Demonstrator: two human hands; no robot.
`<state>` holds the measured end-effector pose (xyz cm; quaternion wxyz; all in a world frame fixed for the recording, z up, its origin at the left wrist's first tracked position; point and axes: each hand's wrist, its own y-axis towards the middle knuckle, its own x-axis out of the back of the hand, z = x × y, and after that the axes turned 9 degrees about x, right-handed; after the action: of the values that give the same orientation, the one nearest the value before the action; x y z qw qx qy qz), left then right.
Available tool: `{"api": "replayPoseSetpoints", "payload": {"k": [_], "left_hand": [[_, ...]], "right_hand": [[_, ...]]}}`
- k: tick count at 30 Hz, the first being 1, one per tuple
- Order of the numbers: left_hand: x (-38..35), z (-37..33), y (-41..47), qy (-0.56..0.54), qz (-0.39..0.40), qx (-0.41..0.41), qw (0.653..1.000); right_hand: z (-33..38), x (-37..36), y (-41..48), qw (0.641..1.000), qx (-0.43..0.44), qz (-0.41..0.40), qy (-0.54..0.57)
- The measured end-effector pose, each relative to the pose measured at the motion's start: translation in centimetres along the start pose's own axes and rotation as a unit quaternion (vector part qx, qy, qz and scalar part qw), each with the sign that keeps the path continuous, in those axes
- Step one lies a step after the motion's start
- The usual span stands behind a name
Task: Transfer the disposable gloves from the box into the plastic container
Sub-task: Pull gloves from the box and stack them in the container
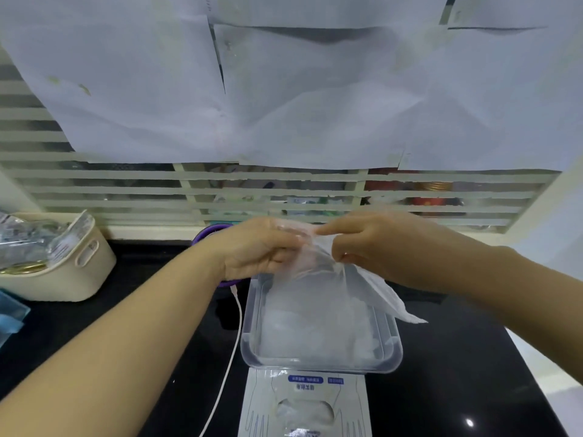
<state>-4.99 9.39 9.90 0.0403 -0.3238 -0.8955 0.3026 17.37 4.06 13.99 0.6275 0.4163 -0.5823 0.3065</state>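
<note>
Thin see-through plastic glove, held up in the air just over the far end of the clear plastic container with round corners. Pinched at the top by both hands, loose end hanging down to the right, past the container's right rim.

Left hand with the back up and fingers curled round one side of the glove. Right hand gripping the other side, first finger stretched out toward the left hand, other fingers bent in. Both hands very close together, nearly touching.

Inside the container, a soft pile of more see-through gloves.

Just on the near side of the container, right up against it, the flat white cardboard box with blue labels and glove drawings. In its oval hole, more crinkly gloves showing.

All of it on a shiny black counter. Thin white cable running along the left of the container and box, up toward a round purple thing behind the left hand, mostly hidden.

Far left, a cream plastic basket with an oval handle hole, stuffed with shiny clear packets. A bit of something blue at the left edge, too cut off to tell what.

Behind, a window with frosted stripes, top part covered with big white paper sheets.
</note>
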Motion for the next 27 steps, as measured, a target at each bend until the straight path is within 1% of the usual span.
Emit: {"api": "replayPoseSetpoints", "payload": {"k": [2, 4, 5, 7, 9, 12, 14, 16, 20, 22, 23, 24, 25, 26, 27], "left_hand": [[-0.1, 1.7, 0.7, 0.006, -0.056, 0.018, 0.998], [-0.3, 3.1, 1.3, 0.084, -0.139, 0.027, 0.986], [-0.4, 3.7, 1.7, 0.142, -0.178, 0.029, 0.973], [-0.5, 4.7, 2.5, 0.263, -0.241, 0.025, 0.934], [-0.6, 5.6, 3.3, 0.334, -0.275, 0.017, 0.901], [-0.9, 6.8, 4.3, 0.379, -0.293, 0.013, 0.877], [-1.0, 7.5, 4.8, 0.425, -0.3, 0.009, 0.854], [-1.0, 8.1, 5.3, 0.496, -0.307, 0.011, 0.812], [-1.5, 8.9, 5.7, 0.597, -0.322, 0.039, 0.734], [-1.6, 9.0, 5.5, 0.642, -0.353, 0.018, 0.68], [-1.6, 8.8, 5.2, 0.661, -0.377, -0.008, 0.649], [-1.8, 8.6, 5.0, 0.671, -0.393, -0.044, 0.627], [-2.0, 8.4, 4.9, 0.673, -0.387, -0.084, 0.625], [-2.5, 8.4, 4.9, 0.684, -0.349, -0.113, 0.63], [-3.0, 8.7, 5.1, 0.705, -0.291, -0.126, 0.634]], "right_hand": [[-0.3, -1.9, -0.1, 0.999, -0.018, 0.024, 0.01], [-0.4, -4.4, -0.3, 0.997, -0.044, 0.067, 0.018], [-0.4, -5.7, -0.3, 0.993, -0.062, 0.092, 0.032], [-0.2, -7.9, -0.3, 0.984, -0.107, 0.124, 0.065], [0.0, -9.9, -0.1, 0.977, -0.142, 0.135, 0.083], [0.3, -11.7, 0.2, 0.961, -0.201, 0.15, 0.116], [0.5, -12.5, 0.2, 0.95, -0.226, 0.164, 0.14], [0.8, -13.4, 0.0, 0.947, -0.225, 0.186, 0.137], [1.6, -15.5, 0.0, 0.935, -0.219, 0.238, 0.15], [1.8, -16.6, 0.2, 0.931, -0.213, 0.255, 0.152], [1.8, -17.0, 0.3, 0.93, -0.212, 0.261, 0.151], [1.9, -17.4, 0.4, 0.929, -0.211, 0.266, 0.15], [2.0, -17.7, 0.5, 0.929, -0.208, 0.269, 0.147], [2.1, -17.9, 0.6, 0.93, -0.201, 0.27, 0.143], [2.1, -18.0, 0.8, 0.934, -0.193, 0.268, 0.14]]}}
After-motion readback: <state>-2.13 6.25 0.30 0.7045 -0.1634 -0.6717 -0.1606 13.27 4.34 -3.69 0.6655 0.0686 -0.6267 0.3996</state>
